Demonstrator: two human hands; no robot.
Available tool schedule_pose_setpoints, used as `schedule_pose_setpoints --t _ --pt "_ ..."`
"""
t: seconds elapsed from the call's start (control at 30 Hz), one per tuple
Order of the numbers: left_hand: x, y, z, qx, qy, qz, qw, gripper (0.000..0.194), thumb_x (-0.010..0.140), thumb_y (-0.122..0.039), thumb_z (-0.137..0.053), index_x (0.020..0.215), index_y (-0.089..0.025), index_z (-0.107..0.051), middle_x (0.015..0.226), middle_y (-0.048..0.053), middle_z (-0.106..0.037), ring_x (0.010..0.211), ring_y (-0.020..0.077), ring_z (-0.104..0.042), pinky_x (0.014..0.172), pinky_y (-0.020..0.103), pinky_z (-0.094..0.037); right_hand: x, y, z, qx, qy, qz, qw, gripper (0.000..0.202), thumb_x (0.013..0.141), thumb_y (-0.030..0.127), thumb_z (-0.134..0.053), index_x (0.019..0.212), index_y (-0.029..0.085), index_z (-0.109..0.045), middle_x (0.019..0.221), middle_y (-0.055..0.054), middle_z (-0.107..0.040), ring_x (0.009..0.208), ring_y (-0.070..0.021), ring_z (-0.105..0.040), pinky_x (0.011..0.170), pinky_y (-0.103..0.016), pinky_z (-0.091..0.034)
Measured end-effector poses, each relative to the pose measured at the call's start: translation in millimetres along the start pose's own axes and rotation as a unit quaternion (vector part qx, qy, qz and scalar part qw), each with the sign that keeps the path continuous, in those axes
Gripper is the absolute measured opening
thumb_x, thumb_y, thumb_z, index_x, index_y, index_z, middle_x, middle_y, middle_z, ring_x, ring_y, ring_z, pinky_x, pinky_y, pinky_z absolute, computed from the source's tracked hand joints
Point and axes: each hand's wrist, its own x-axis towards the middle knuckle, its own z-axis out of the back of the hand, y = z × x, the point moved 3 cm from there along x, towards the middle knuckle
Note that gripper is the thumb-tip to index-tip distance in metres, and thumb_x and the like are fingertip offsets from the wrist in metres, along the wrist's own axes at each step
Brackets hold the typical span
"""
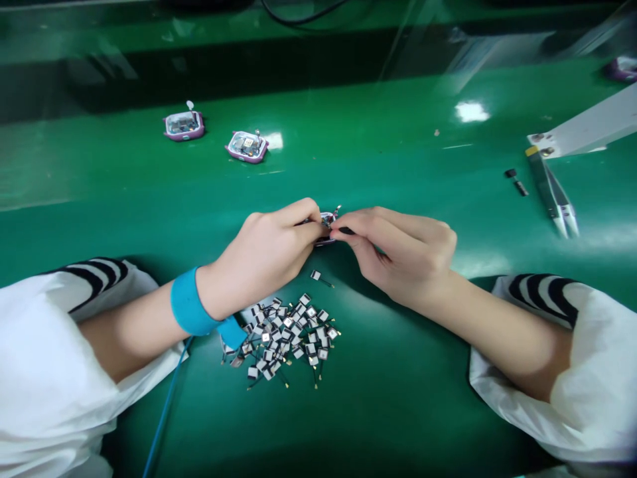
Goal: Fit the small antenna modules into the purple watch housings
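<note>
A small purple-rimmed device (326,239) with exposed electronics lies on the green mat, mostly covered by fingers. My left hand (273,249), with a blue wrist strap (192,304), is closed on its left side. From the right, my right hand (398,249) pinches a small dark piece (345,230) against the device's right side; the piece's shape is mostly hidden. Just below the hands lies one small white square part with a thin black lead (316,275). Nearer to me is a loose pile of similar parts (286,335).
Two purple-rimmed devices (184,125) (247,147) sit at the back left, another (622,68) at the far right edge. Tweezers (551,192) and a small black tool (516,182) lie right, beside a white bracket (587,123). A blue cord (166,408) trails from the strap.
</note>
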Motion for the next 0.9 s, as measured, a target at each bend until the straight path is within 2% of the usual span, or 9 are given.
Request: schedule_pose_setpoints --t 0.23,0.4,0.47,0.57,0.6,0.67,0.73,0.8,0.9 --pt "-0.5 -2.1 -1.9 0.031 0.0 -0.019 0.999 0.024 0.087 -0.016 -0.036 0.087 -0.014 -0.059 0.089 0.002 -0.056 0.069 0.0122 -0.059 0.054 0.022 -0.043 -3.2 -1.6 -2.6 0.042 0.006 -0.031 0.999 0.008 0.079 0.014 -0.053 0.077 0.019 -0.058 0.073 0.001 -0.068 0.063 -0.0058 -0.062 0.058 -0.013 -0.047" --pt "-6.7 0.1 -3.2 -0.029 0.033 -0.019 0.999 0.026 0.085 -0.01 -0.035 0.097 -0.014 -0.058 0.093 0.005 -0.055 0.082 0.0148 -0.057 0.074 0.026 -0.048 29.5 -31.4 -9.3 0.22 0.045 -0.187 0.956 0.01 0.087 0.023 -0.04 0.085 0.018 -0.049 0.072 0.001 -0.062 0.066 -0.008 -0.062 0.061 -0.019 -0.049" --pt "-11.8 2.7 -1.4 -0.052 0.034 -0.021 0.998 0.026 0.084 -0.009 -0.034 0.095 -0.012 -0.058 0.093 0.006 -0.055 0.089 0.0174 -0.055 0.081 0.029 -0.047 58.9 -39.2 -26.6 0.223 0.1 -0.175 0.954 0.014 0.088 0.025 -0.035 0.086 0.019 -0.047 0.068 0.002 -0.059 0.06 -0.0083 -0.059 0.057 -0.02 -0.047" --pt "-20.7 6.7 2.9 -0.061 0.022 -0.016 0.998 0.024 0.084 -0.009 -0.036 0.091 -0.011 -0.06 0.089 0.008 -0.057 0.093 0.0197 -0.053 0.084 0.031 -0.046 100.4 -34.1 -66.3 0.094 0.219 -0.108 0.965 0.017 0.083 0.031 -0.045 0.089 0.015 -0.051 0.087 -0.005 -0.06 0.08 -0.0143 -0.058 0.073 -0.027 -0.045" --pt "-23.4 7.6 4.4 -0.06 0.017 -0.01 0.998 0.023 0.084 -0.01 -0.037 0.091 -0.011 -0.059 0.088 0.008 -0.057 0.092 0.0196 -0.053 0.083 0.031 -0.046 110.0 -29.2 -80.3 0.062 0.254 -0.093 0.961 0.03 0.077 0.038 -0.053 0.094 0.013 -0.051 0.095 -0.009 -0.059 0.088 -0.0179 -0.057 0.077 -0.029 -0.044" --pt "-27.7 8.7 7.9 -0.068 0.004 0.006 0.998 0.022 0.084 -0.012 -0.039 0.095 -0.012 -0.058 0.086 0.007 -0.059 0.087 0.0184 -0.054 0.079 0.03 -0.047 122.7 -19.2 -102.2 0.042 0.289 -0.076 0.953 0.044 0.066 0.042 -0.063 0.095 0.01 -0.054 0.097 -0.013 -0.059 0.089 -0.0227 -0.056 0.075 -0.031 -0.044" --pt "-30.6 11.2 13.4 -0.087 -0.013 0.022 0.996 0.019 0.084 -0.014 -0.042 0.097 -0.013 -0.056 0.085 0.005 -0.061 0.084 0.0164 -0.056 0.077 0.027 -0.047 126.5 -15.5 -111.4 0.039 0.303 -0.069 0.95 0.034 0.064 0.036 -0.064 0.086 0.011 -0.058 0.089 -0.012 -0.062 0.082 -0.0226 -0.058 0.07 -0.031 -0.045" --pt "-32.7 20.9 23.1 -0.113 -0.039 0.045 0.992 0.017 0.083 -0.015 -0.045 0.097 -0.015 -0.054 0.086 0.003 -0.062 0.08 0.0132 -0.057 0.075 0.024 -0.047 121.2 -23.7 -104.4 0.037 0.306 -0.065 0.949 0.025 0.064 0.032 -0.062 0.079 0.012 -0.06 0.08 -0.009 -0.064 0.073 -0.0206 -0.06 0.064 -0.029 -0.045" --pt "-37.3 59.8 44.6 -0.149 -0.103 0.115 0.977 0.018 0.08 -0.013 -0.047 0.098 -0.015 -0.052 0.087 0.002 -0.062 0.075 0.0096 -0.058 0.072 0.021 -0.046 94.8 -54.2 -66.5 0.046 0.288 -0.05 0.955 0.025 0.063 0.034 -0.063 0.079 0.014 -0.06 0.077 -0.008 -0.065 0.068 -0.0186 -0.061 0.058 -0.028 -0.046"
